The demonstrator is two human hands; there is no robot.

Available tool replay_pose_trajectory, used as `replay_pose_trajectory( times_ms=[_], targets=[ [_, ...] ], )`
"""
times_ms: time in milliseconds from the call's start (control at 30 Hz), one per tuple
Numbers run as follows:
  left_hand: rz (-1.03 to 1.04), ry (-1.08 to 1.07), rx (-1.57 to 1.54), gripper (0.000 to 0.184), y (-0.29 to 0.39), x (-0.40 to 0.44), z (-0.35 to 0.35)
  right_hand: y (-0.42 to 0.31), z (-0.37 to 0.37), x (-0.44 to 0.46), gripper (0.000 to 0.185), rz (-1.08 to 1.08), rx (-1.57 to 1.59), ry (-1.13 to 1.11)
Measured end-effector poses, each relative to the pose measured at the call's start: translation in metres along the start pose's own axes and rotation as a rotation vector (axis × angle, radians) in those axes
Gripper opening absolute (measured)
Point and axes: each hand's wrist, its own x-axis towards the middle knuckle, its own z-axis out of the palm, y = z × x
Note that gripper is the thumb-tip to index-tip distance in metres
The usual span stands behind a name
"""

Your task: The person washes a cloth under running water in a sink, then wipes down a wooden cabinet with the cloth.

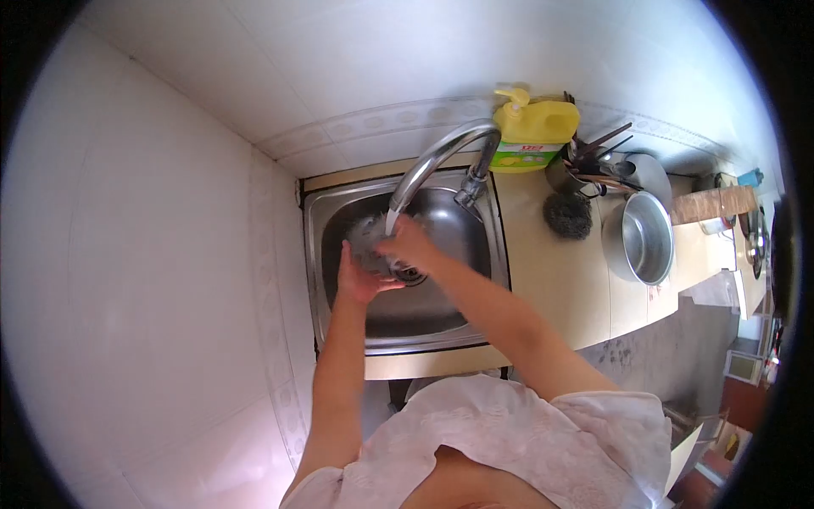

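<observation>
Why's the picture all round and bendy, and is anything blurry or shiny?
Head view: black rounded edges and a bowed counter, probably from a wide lens; right hand blurry, maybe moving; shiny glints on the faucet; pinkish glow low on the left wall.

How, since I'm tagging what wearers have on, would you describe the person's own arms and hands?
The left hand and right hand are without gloves, and no watch or bracelet shows. The forearms are bare below short, loose, pinkish-white sleeves. Blur leaves any rings uncertain.
</observation>
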Motion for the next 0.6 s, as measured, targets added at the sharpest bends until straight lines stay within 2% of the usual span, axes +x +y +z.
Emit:
replay_pose_trajectory(
  times_ms=[33, 67, 100, 133, 200, 233, 267, 300, 333, 367, 400, 467, 500, 567, 600],
  targets=[
    [0.089, -0.417, -0.06, 0.069, -0.005, 0.056, -0.022, -0.007, 0.018, -0.013, 0.036, -0.063, -0.176, 0.069],
    [0.17, -0.834, -0.127, 0.069, -0.009, 0.088, -0.033, -0.008, 0.041, -0.034, 0.034, -0.383, -0.34, 0.18],
    [0.15, -0.836, -0.121, 0.069, -0.013, 0.088, -0.031, -0.011, 0.05, -0.041, 0.033, -0.536, -0.423, 0.233],
    [0.307, -0.86, -0.014, 0.056, -0.019, 0.082, -0.027, -0.015, 0.058, -0.049, 0.032, -0.686, -0.512, 0.302],
    [0.625, -0.89, 0.202, 0.035, -0.031, 0.071, -0.024, -0.019, 0.061, -0.052, 0.035, -0.302, -0.859, -0.036],
    [0.418, -1.226, -0.088, 0.031, -0.029, 0.086, -0.016, -0.003, 0.043, -0.019, 0.038, -0.321, -0.773, 0.19],
    [0.415, -1.226, -0.08, 0.031, -0.03, 0.07, -0.001, -0.001, 0.027, 0.006, 0.037, -0.134, -0.703, 0.313],
    [0.282, -0.831, -0.101, 0.032, -0.03, 0.03, 0.018, 0.0, 0.017, 0.027, 0.037, 0.055, -0.616, 0.428],
    [0.143, -0.435, -0.116, 0.034, -0.033, 0.008, 0.031, 0.001, 0.004, 0.043, 0.037, 0.068, -0.601, 0.436],
    [0.141, -0.525, -0.14, 0.04, -0.033, 0.032, 0.029, 0.001, -0.01, 0.058, 0.041, 0.085, -0.526, 0.374],
    [0.125, -0.524, -0.128, 0.04, -0.032, 0.052, 0.019, 0.001, -0.009, 0.049, 0.044, 0.015, -0.488, 0.357],
    [0.41, -0.79, -0.007, 0.042, -0.02, 0.083, 0.003, 0.002, 0.019, 0.004, 0.047, -0.202, -0.433, 0.358],
    [0.387, -0.782, 0.008, 0.042, -0.024, 0.08, 0.001, 0.002, 0.041, -0.023, 0.046, -0.396, -0.643, 0.327],
    [0.374, -0.655, 0.013, 0.042, -0.026, 0.063, 0.009, 0.01, 0.055, -0.028, 0.045, -0.578, -0.847, 0.307],
    [0.377, -0.581, 0.02, 0.042, -0.023, 0.05, 0.009, 0.024, 0.06, -0.012, 0.043, -0.418, -0.817, 0.302]
  ],
)
